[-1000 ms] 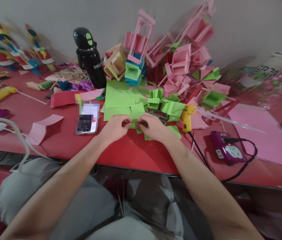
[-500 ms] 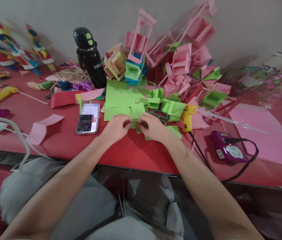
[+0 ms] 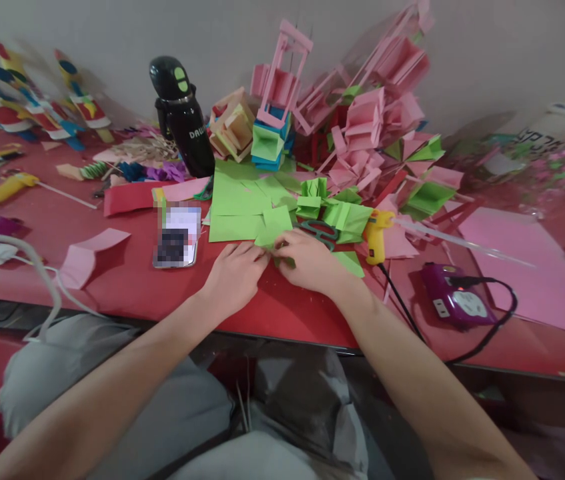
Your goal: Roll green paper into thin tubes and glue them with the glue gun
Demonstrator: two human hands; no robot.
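Observation:
My left hand (image 3: 235, 275) and my right hand (image 3: 307, 260) meet on the red table (image 3: 272, 310), just ahead of its near edge. Between them lies a small green paper piece (image 3: 273, 235), and the fingertips of both hands pinch its near corner. My left fingers are stretched forward over the paper; my right fingers curl around it. More flat green sheets (image 3: 235, 203) lie just beyond the hands. Green-handled scissors (image 3: 319, 231) rest beside my right hand.
A phone (image 3: 177, 237) lies left of my hands. A yellow glue gun (image 3: 375, 235) and a purple power strip (image 3: 455, 303) sit to the right. A black bottle (image 3: 182, 117) and a heap of pink and green paper shapes (image 3: 362, 127) fill the back.
My left hand has slid nearer to me and its fingers have straightened. The green piece now shows more between the hands. My right hand has barely moved.

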